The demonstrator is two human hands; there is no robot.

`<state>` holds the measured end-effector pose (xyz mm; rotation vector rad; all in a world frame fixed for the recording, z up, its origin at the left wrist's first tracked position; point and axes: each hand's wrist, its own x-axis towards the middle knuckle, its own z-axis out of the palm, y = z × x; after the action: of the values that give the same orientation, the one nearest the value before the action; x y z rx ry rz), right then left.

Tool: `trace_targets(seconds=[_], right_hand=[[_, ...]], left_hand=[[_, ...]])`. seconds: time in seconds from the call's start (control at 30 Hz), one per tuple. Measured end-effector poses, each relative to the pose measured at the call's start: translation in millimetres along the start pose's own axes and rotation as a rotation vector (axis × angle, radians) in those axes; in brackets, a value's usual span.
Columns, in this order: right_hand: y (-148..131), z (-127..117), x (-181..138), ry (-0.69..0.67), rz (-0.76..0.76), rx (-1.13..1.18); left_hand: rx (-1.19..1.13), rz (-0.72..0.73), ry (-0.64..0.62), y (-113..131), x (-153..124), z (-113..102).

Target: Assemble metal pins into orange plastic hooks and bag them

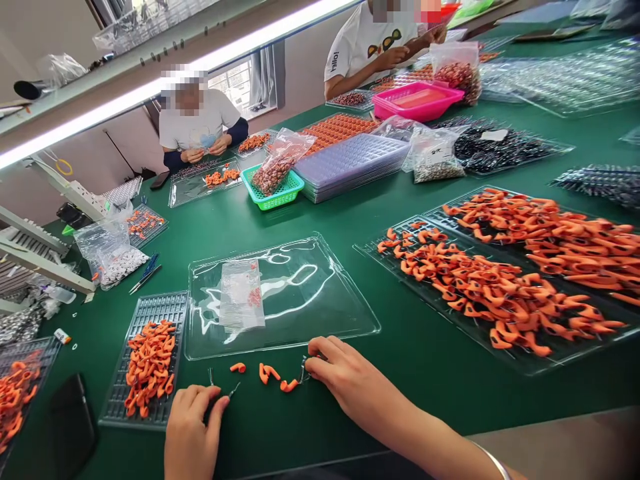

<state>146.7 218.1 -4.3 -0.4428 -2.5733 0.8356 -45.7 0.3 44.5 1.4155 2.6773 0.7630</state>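
The left hand (193, 427) has its grip closed on thin wires (234, 391); the right hand (345, 373) pinches a small metallic piece (303, 368). Between them, loose orange parts (289, 385) lie on the tabletop (300, 430). Just beyond is a clear tray (325, 303) bearing a bag (234, 293); farther off, a green basket (278, 203), then a co-worker (200, 127).

On the white sleeve (336, 64) stand dark letters, on the bag label (439, 155) small marks; none reads clearly.
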Motion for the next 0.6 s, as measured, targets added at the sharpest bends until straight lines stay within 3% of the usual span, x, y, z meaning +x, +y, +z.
trace_targets(seconds=[0.1,0.17,0.33,0.5,0.6], right_hand=[[-1,-2,1,-0.006,0.0,0.011],[-4,-5,0,-0.011,0.009,0.036],[-17,-15,-8,-0.043,0.064,0.166],[-28,-22,-17,-0.139,0.318,0.695],[-33,-21,-21,-0.11,0.415,0.885]], left_hand=[[-0.106,-0.006,0.128,13,1,5],[-0.239,-0.017,0.112,28,0,15],[-0.505,-0.089,-0.18,70,1,43],[-0.613,-0.175,-0.353,91,8,58],[-0.746,-0.271,-0.45,97,6,65]])
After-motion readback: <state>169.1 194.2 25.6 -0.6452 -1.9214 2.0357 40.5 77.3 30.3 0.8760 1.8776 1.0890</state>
